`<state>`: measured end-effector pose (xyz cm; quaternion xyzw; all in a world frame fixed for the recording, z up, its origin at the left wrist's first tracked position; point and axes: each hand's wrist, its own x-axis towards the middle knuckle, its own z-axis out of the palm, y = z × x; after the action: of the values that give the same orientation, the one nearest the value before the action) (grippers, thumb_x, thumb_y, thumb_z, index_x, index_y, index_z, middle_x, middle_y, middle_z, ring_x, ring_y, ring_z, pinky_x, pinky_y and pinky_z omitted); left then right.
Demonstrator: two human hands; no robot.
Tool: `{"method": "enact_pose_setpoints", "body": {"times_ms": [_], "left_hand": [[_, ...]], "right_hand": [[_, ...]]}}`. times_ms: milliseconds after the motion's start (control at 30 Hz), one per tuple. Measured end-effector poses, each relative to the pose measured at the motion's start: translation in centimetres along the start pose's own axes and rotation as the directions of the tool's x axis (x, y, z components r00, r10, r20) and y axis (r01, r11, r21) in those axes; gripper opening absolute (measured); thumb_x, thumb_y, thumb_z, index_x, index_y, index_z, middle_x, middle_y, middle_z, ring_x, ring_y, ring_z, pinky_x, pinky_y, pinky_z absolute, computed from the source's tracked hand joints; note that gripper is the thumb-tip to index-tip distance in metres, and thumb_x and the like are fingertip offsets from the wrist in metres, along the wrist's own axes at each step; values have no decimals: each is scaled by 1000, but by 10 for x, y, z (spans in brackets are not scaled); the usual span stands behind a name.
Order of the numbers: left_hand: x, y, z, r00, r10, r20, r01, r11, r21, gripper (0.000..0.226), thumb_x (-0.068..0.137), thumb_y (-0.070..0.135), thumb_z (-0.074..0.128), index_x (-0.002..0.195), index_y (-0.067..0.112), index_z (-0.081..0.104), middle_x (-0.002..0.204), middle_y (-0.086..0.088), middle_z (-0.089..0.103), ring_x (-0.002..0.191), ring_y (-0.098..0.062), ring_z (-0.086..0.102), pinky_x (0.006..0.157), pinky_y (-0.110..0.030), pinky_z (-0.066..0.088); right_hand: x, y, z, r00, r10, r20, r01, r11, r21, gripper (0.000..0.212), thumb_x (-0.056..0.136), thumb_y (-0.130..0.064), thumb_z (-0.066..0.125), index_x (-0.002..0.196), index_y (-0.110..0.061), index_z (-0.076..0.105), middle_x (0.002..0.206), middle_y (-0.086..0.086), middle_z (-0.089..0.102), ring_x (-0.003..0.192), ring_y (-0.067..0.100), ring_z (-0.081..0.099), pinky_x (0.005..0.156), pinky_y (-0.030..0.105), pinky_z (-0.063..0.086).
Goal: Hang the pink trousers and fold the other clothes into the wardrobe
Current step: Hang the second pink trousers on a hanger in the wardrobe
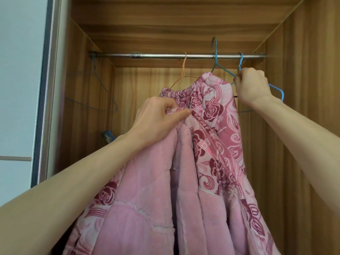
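The left hand pinched the gathered waistband of the pink trousers, its grip narrow, thumb and fingers pressed together on a fold of the fabric. From that grip the trousers hung straight down, their plain fleecy lining turned outward below the hand and the rose-patterned outer cloth showing to its right. The top of the waistband rose above and to the right of the left grip, where it was draped over a wire hanger. The right hand was raised higher, up and to the right of the trousers, its grip curled tight round the wire of a blue hanger; the hanger's hook went up from that grip toward the metal rail. Just left of the right grip a second blue hook stood up past the rail, and further left an orange hanger hung from the rail, its wire running down behind the waistband. Which hanger carried the trousers could not be told. Far to the left of the left grip, a dark wire hanger lay against the wooden side wall of the wardrobe.
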<state>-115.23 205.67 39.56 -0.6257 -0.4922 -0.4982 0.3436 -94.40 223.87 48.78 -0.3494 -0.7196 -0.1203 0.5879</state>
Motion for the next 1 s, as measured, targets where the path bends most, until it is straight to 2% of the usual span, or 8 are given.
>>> {"method": "enact_pose_setpoints", "body": {"times_ms": [100, 200, 367, 533, 633, 767, 867, 1000], "left_hand": [[-2, -3, 2, 1000, -15, -1, 15, 1000, -17, 53, 90, 57, 73, 67, 10, 64, 61, -10, 61, 63, -29, 55, 58, -47, 49], [-3, -3, 1, 1000, -21, 0, 21, 999, -30, 50, 90, 54, 75, 68, 10, 67, 62, -10, 63, 63, -28, 58, 59, -47, 50], [-5, -7, 2, 1000, -25, -12, 25, 1000, -18, 47, 90, 52, 77, 67, 12, 68, 60, -4, 61, 58, -21, 54, 59, -45, 48], [-9, -15, 10, 999, -53, -8, 53, 998, -26, 57, 89, 57, 74, 66, 6, 64, 60, -14, 57, 57, -26, 48, 57, -46, 44], [-14, -14, 14, 996, -90, -4, 90, 995, -47, 60, 88, 55, 75, 65, 2, 59, 62, -18, 55, 55, -15, 38, 53, -42, 37], [-21, -11, 17, 994, -105, 21, 107, 990, -97, 51, 91, 47, 77, 67, 3, 64, 63, -18, 59, 56, -10, 40, 54, -36, 35], [-26, -8, 20, 995, -96, 39, 100, 987, -127, 54, 91, 46, 77, 69, -2, 64, 66, -24, 59, 58, -13, 40, 60, -45, 38], [-31, -6, 19, 994, -102, 43, 107, 985, -136, 56, 91, 47, 78, 67, -1, 61, 64, -25, 56, 57, -12, 36, 55, -41, 32]], "right_hand": [[-6, 5, -2, 998, -29, -58, 30, 999, 14, 29, 106, -16, 44, 110, 2, 67, 112, 29, 67, 104, 52, 58, 73, 39, 36], [-21, 9, -10, 990, -73, -119, 80, 996, 48, 29, 104, -19, 45, 112, 0, 67, 110, 28, 69, 103, 52, 59, 76, 44, 45], [-75, 15, -25, 958, -97, -270, 153, 969, 196, 27, 106, -22, 44, 111, -5, 65, 106, 16, 71, 102, 39, 63, 81, 39, 43], [-135, 18, -36, 956, 58, -286, 64, 914, 400, 21, 108, -20, 43, 109, -8, 60, 82, -3, 60, 76, 14, 53, 72, 29, 32], [-164, 23, -36, 963, 178, -202, -51, 857, 512, 18, 109, -27, 44, 107, -13, 56, 75, -9, 53, 66, 4, 50, 68, 31, 33], [-181, 27, -35, 961, 216, -171, -82, 817, 571, 28, 108, -36, 49, 95, -11, 53, 69, -6, 48, 62, 9, 43, 67, 37, 37], [-199, 26, -31, 962, 235, -138, -94, 761, 642, 30, 107, -39, 50, 93, -13, 50, 68, 4, 46, 62, 19, 41, 63, 47, 41], [-223, 20, -23, 952, 292, -91, -134, 666, 734, 32, 104, -43, 55, 87, -18, 45, 66, 21, 41, 59, 25, 36, 57, 56, 38]]}}
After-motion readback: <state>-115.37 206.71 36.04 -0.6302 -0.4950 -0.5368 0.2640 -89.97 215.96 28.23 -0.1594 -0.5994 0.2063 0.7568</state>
